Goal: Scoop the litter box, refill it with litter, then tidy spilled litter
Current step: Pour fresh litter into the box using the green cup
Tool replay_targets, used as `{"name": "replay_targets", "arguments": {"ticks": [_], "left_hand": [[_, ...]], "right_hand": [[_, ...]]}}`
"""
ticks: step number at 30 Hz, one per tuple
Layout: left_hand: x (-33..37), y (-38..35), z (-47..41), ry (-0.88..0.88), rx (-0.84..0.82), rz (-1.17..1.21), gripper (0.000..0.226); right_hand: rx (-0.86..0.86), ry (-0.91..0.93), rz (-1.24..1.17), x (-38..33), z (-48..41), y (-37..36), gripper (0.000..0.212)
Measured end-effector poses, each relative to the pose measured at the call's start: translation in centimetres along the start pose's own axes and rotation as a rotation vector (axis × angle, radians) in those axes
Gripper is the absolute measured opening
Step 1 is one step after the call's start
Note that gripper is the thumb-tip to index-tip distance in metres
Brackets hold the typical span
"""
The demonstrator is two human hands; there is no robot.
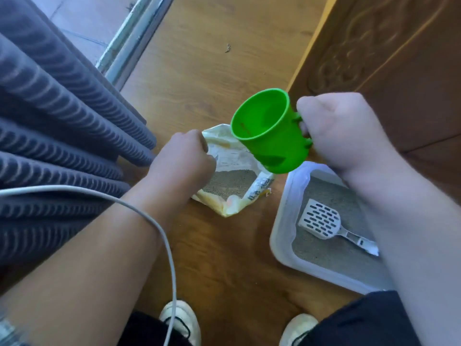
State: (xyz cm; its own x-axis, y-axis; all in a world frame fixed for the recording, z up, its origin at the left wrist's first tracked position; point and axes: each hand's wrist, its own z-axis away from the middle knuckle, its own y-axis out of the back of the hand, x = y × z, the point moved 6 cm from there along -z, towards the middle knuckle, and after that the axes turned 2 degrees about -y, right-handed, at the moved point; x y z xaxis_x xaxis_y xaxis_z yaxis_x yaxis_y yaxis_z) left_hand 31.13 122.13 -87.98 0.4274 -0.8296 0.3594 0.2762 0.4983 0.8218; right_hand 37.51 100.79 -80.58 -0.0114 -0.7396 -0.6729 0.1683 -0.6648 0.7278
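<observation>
My right hand (341, 131) grips the handle of a green plastic cup (268, 132), held tilted in the air above the floor with its mouth facing left; the cup looks empty. My left hand (184, 156) pinches the rim of an open yellow-white litter bag (232, 198) standing on the floor, with grey litter visible inside. To the right lies the white litter box (284, 221), holding grey litter and a white slotted scoop (324, 223) lying in it. My right forearm hides the box's right side.
Grey pleated curtain (62, 126) hangs at the left beside a metal door track (129, 46). A dark carved wooden door (399, 58) stands at the right. A white cable (159, 233) loops over my left arm. My two shoes (182, 320) are on the wooden floor below.
</observation>
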Motion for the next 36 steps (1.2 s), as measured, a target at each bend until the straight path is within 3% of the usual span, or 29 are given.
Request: {"name": "replay_targets", "arguments": {"ticks": [4, 9, 11, 13, 15, 25, 28, 31, 36], "left_hand": [[-4.7, -0.8, -0.2, 0.227, -0.072, -0.064, 0.027], [-5.9, -1.9, -0.5, 0.384, -0.102, 0.025, 0.084], [-5.9, -3.0, -1.1, 0.332, -0.220, -0.126, 0.070], [-5.6, -3.5, -1.9, 0.229, -0.261, -0.199, 0.037], [-5.0, -3.5, -2.2, 0.162, -0.270, -0.225, 0.021], [-1.1, -1.1, 0.3, -0.082, -0.218, -0.053, 0.013], [0.2, 0.5, 1.6, -0.139, -0.171, 0.041, 0.014], [1.1, 1.7, 3.0, -0.176, -0.165, 0.114, 0.012], [2.1, 2.5, 4.5, -0.215, -0.168, 0.207, 0.010]], "right_hand": [[-0.089, 0.100, -0.050, -3.4, 1.5, -2.9, 0.050], [-0.493, 0.070, 0.388, -1.5, 2.2, -8.8, 0.043], [-0.595, 0.039, 0.480, -0.6, 2.7, -10.0, 0.038], [-0.594, 0.042, 0.533, -0.1, 2.9, -10.5, 0.035], [-0.565, 0.051, 0.599, 0.4, 2.9, -10.8, 0.038], [-0.566, -0.154, 0.757, 4.6, 2.1, -11.9, 0.030], [-0.574, -0.206, 0.743, 5.0, 2.0, -12.4, 0.010], [-0.595, -0.203, 0.778, 5.0, 1.8, -13.1, 0.023], [-0.623, -0.227, 0.706, 5.3, 1.6, -14.9, 0.024]]}}
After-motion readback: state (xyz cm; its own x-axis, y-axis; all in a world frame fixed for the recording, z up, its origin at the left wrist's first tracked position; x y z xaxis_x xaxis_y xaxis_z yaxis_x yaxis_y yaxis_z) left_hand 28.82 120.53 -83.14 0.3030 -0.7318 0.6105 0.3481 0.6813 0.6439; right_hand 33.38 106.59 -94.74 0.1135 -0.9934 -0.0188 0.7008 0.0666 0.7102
